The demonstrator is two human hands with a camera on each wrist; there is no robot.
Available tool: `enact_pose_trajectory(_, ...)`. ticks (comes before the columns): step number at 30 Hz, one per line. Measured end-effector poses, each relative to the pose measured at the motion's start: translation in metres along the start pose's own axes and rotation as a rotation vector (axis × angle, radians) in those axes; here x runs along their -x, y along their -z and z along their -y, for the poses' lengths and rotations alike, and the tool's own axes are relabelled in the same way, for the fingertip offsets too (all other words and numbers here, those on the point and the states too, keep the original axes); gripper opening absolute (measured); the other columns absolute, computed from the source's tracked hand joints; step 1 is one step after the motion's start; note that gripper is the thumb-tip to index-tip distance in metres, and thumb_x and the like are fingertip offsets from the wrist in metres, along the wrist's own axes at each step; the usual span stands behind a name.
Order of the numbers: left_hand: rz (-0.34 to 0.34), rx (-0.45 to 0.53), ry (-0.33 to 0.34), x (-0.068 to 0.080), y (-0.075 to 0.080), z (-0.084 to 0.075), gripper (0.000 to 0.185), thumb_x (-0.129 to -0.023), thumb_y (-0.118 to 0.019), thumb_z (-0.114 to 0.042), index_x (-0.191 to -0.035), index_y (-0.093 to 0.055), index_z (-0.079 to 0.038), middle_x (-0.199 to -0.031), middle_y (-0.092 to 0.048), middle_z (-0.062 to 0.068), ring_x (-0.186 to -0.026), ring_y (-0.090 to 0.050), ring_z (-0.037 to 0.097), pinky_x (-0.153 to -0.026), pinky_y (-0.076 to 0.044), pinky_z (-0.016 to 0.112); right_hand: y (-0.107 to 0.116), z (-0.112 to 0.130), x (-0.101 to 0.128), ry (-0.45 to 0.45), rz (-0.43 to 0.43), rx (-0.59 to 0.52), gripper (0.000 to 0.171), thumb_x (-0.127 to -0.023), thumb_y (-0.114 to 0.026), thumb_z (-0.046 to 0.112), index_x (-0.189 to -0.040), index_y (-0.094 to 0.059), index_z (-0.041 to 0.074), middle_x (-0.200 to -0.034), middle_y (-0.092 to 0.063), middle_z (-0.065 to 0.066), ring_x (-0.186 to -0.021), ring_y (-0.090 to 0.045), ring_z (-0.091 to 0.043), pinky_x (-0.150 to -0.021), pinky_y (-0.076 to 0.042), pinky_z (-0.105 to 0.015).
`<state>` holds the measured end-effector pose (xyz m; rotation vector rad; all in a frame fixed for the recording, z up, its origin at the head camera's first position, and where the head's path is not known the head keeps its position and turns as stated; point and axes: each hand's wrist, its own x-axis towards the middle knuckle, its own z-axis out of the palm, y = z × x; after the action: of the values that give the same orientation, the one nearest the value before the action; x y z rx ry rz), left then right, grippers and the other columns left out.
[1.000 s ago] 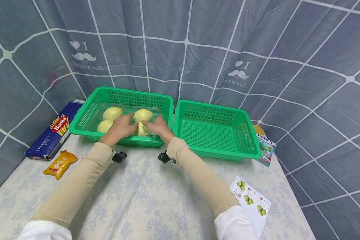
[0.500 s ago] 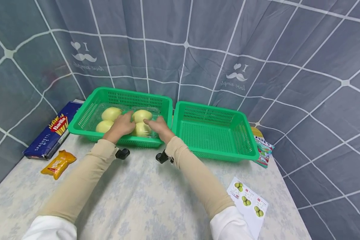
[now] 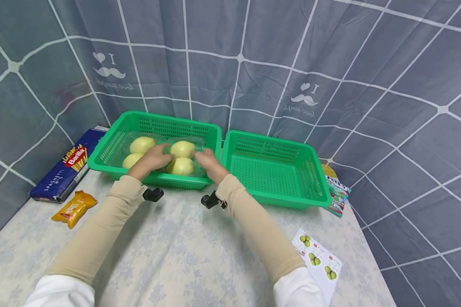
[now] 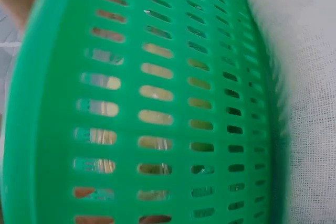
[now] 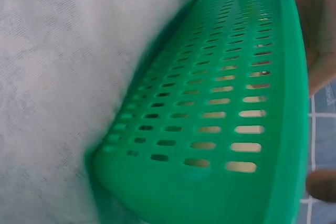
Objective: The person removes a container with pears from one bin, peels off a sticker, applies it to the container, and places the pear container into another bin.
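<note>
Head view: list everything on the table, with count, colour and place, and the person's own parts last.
green slotted plastic baskets: 2, green, side by side at the table's back; left basket, right basket with nothing visible in it
clear plastic fruit tray: 1, transparent, inside the left basket
round pale yellow fruits: 4, yellow, in the clear tray; one at
blue spaghetti box: 1, blue, left of the baskets
small orange packet: 1, orange, front left
colourful snack packet: 1, right of the right basket
white printed card: 1, white, front right
left hand: over the tray
right hand: over the tray
</note>
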<state>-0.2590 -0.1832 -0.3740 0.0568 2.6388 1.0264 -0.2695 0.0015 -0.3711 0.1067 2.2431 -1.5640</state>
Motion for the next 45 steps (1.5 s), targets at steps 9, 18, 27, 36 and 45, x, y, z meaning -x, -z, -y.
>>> enact_pose_trajectory(9, -0.073, 0.114, 0.007, -0.002, -0.001, 0.003, 0.058, -0.105, -0.035, -0.016, -0.158, -0.021, 0.002, -0.121, -0.057, 0.028, -0.093, -0.055, 0.034, -0.080, -0.051, 0.041, 0.005, 0.002, 0.003, 0.121, -0.123, 0.064, 0.051, -0.106, -0.047, 0.020, -0.151, -0.039, -0.003, -0.074, -0.055, -0.007, -0.059, -0.037, -0.015, -0.085, -0.047, -0.035)
enact_pose_trajectory(18, -0.091, 0.374, 0.027, -0.002, 0.001, 0.009, 0.063, -0.103, -0.037, -0.007, -0.161, -0.014, -0.002, -0.132, -0.050, 0.030, -0.108, -0.063, 0.031, -0.088, -0.057, 0.037, 0.015, -0.001, 0.005, 0.153, -0.188, -0.020, 0.041, -0.103, -0.048, 0.008, -0.142, -0.055, 0.002, -0.105, -0.066, -0.017, -0.046, -0.033, -0.010, -0.058, -0.042, -0.031)
enact_pose_trajectory(27, -0.073, 0.433, 0.025, -0.004, 0.004, 0.012, 0.069, -0.101, -0.043, 0.000, -0.161, -0.009, -0.002, -0.149, -0.041, 0.032, -0.086, -0.061, 0.009, -0.077, -0.057, 0.025, 0.026, -0.007, 0.005, 0.175, -0.217, -0.194, 0.032, -0.097, -0.053, 0.000, -0.127, -0.066, -0.003, -0.131, -0.063, -0.018, -0.109, -0.066, -0.034, -0.091, -0.061, -0.042)
enact_pose_trajectory(36, -0.043, 0.445, 0.018, -0.003, 0.006, 0.011, 0.080, -0.098, -0.045, 0.003, -0.163, 0.000, -0.009, -0.156, -0.033, 0.032, -0.114, -0.060, 0.028, -0.078, -0.049, 0.028, 0.026, -0.008, 0.005, 0.170, -0.226, -0.229, 0.029, -0.101, -0.057, 0.011, -0.127, -0.065, 0.002, -0.122, -0.064, -0.016, -0.095, -0.065, -0.025, -0.093, -0.059, -0.047)
enact_pose_trajectory(45, -0.039, 0.489, -0.004, -0.003, 0.007, 0.013, 0.077, -0.099, -0.044, 0.004, -0.163, -0.004, -0.010, -0.157, -0.034, 0.031, -0.113, -0.056, 0.027, -0.071, -0.044, 0.027, 0.024, -0.008, 0.001, 0.159, -0.241, -0.279, 0.034, -0.100, -0.060, 0.013, -0.132, -0.059, 0.001, -0.090, -0.058, -0.004, -0.081, -0.062, -0.020, -0.096, -0.057, -0.052)
